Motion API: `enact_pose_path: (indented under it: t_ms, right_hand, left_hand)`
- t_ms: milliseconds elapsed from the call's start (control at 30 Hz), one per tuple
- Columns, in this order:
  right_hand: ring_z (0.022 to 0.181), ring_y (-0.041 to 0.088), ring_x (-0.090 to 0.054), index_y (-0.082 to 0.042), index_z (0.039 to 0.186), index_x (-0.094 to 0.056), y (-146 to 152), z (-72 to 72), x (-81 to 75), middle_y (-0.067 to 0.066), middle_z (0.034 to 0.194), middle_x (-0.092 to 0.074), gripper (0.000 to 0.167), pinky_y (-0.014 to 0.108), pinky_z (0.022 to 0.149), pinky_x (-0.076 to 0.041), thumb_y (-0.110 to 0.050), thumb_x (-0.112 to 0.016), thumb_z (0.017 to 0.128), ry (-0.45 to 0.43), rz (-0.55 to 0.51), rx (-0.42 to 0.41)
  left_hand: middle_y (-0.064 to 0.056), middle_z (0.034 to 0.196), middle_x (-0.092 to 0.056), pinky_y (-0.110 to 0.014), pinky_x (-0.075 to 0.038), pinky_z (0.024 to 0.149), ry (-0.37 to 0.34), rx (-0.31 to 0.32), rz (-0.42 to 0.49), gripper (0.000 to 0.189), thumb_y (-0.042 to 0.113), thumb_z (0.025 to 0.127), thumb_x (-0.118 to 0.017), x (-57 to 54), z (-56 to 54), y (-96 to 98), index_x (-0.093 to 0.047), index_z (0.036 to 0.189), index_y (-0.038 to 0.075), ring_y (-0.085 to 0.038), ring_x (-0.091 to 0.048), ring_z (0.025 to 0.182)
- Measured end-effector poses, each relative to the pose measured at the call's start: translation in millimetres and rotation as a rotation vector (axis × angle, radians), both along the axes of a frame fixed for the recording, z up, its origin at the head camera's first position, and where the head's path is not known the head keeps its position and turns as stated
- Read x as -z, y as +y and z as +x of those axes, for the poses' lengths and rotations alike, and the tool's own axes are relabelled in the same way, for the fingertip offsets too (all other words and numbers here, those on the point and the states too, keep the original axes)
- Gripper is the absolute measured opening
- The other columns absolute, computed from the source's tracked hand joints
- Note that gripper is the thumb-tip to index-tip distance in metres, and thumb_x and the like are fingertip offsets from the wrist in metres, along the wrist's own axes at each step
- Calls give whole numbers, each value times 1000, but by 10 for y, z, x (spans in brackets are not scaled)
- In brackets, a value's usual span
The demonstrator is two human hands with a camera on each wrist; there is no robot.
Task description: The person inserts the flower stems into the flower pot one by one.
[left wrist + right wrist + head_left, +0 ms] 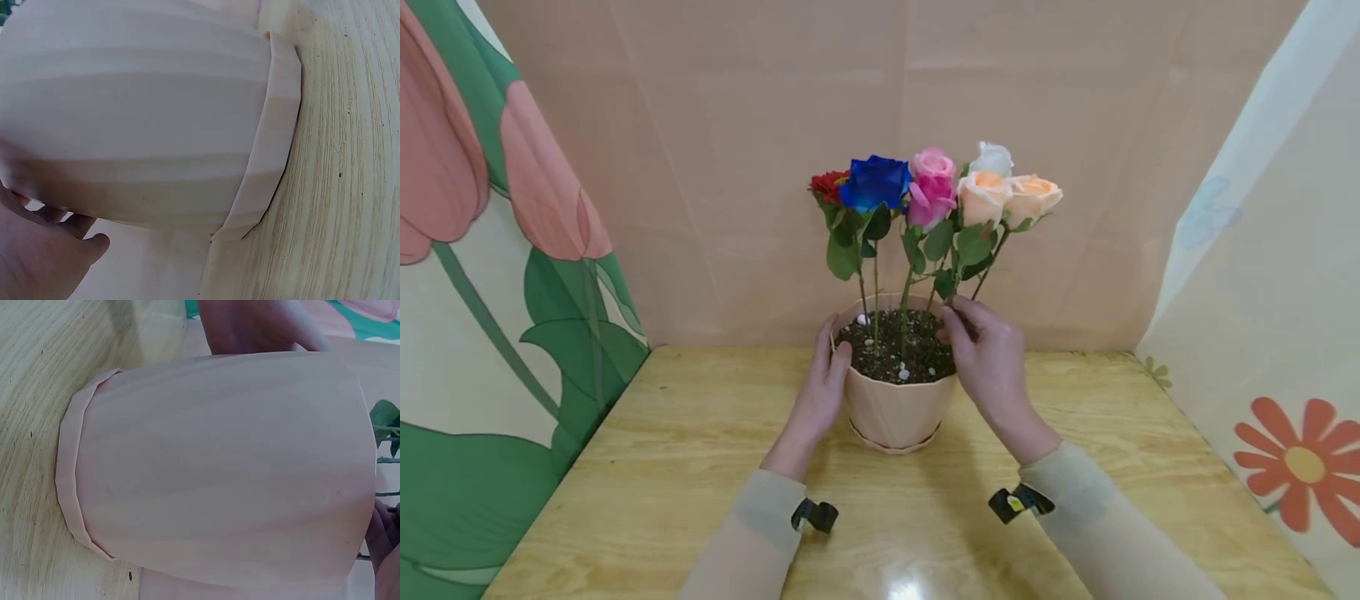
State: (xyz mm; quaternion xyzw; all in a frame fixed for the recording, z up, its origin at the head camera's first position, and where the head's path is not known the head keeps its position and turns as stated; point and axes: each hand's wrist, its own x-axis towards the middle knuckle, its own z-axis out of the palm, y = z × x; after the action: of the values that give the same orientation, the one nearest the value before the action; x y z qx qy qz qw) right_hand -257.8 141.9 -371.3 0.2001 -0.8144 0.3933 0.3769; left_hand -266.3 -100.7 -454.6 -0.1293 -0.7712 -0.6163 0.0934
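A pale pink flower pot [898, 408] filled with dark soil [887, 346] stands on its saucer [269, 137]. From the soil rise a blue rose [876, 183], two pink roses [932, 198], two peach roses [983, 198], a white rose [992, 158] and a red flower [829, 185]. My left hand [822, 387] holds the pot's left side near the rim, fingers curved along the outer wall. With thumb and forefinger, my right hand [996, 358] pinches a rose stem low down, over the right rim. Which bloom that stem carries is hard to tell.
The pot stands on a light wooden table [685, 467]. Behind it hangs a plain pinkish backdrop [760, 167]. Floral panels [572, 192] stand at the left and right sides. Each wrist wears a black strap [815, 515].
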Motion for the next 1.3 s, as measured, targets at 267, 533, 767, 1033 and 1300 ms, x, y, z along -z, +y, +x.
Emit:
enact_pose_path:
  t_ms: [267, 533, 767, 1033, 1300]
  right_hand:
    - [73, 19, -77, 3, 115, -81, -105, -2, 32, 13, 90, -80, 14, 23, 65, -62, -6, -73, 108, -50, -14, -53]
    - [75, 19, -78, -2, 118, -83, -114, 24, 129, 11, 91, -81, 16, 22, 69, -61, -9, -75, 107, -56, -48, -18]
    - [77, 21, -78, 0, 123, -82, -106, 44, 254, 11, 96, -82, 20, 8, 68, -53, -6, -78, 104, -51, -109, -4]
    - [84, 23, -80, 1, 130, -79, -86, 85, 297, 12, 107, -83, 29, 5, 71, -50, -9, -81, 102, -48, -91, 28]
    - [89, 27, -80, -1, 132, -79, 76, 127, 332, 11, 117, -83, 32, 5, 75, -49, -10, -83, 101, -59, -58, 78]
  left_hand:
    - [-9, 184, -15, -61, -19, 132, 26, -19, -1, 65, 41, 121, -39, 47, 0, -49, -15, 179, 22, -37, -17, 166]
    - [-10, 183, -17, -58, -21, 132, 21, -26, 24, 64, 38, 121, -41, 126, -3, -2, -17, 178, 22, -38, -20, 166]
    - [-9, 184, -14, -58, -21, 132, 7, -16, 14, 65, 39, 122, -40, 149, -25, -22, -14, 179, 23, -37, -18, 166]
    - [-7, 184, -11, -57, -22, 133, -22, -12, 28, 69, 45, 121, -39, 147, -42, -68, -7, 180, 25, -38, -17, 167]
    - [-13, 182, -23, -54, -22, 133, 15, -43, -28, 66, 42, 122, -35, 132, -32, -81, -14, 179, 15, -35, -25, 165]
